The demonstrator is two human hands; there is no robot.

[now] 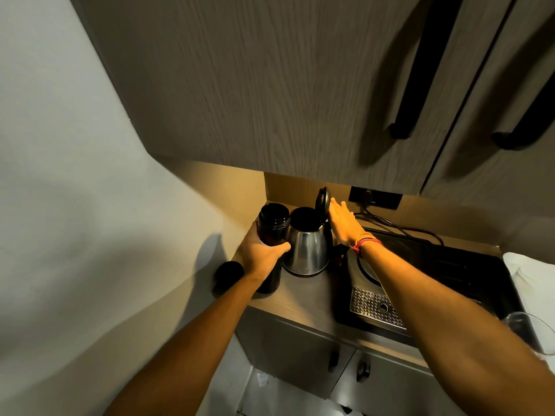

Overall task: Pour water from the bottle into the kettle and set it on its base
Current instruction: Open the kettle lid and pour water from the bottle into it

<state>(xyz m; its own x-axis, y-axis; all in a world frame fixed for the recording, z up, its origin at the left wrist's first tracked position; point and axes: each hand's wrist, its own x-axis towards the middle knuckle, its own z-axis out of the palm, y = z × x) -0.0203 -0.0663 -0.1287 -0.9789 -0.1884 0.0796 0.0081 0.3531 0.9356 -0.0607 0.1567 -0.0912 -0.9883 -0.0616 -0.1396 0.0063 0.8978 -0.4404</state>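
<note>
A steel kettle [307,249] stands on the counter [306,298] with its black lid [322,202] swung up and its mouth open. Just left of it is a dark bottle [271,225], uncapped and upright, touching the kettle's side. My left hand [261,252] is wrapped around the bottle's body. My right hand [342,223] is flat with fingers extended, its fingertips against the raised lid, holding nothing. A round base [371,270] lies to the right of the kettle, partly hidden by my right forearm.
A black round cap [228,273] lies at the counter's left edge. A black tray [450,280] with a perforated metal drip grid [375,307] fills the right side. A cord [399,226] runs to a wall socket [375,198]. A glass [528,331] and white cloth [531,274] sit far right. Cabinets hang low overhead.
</note>
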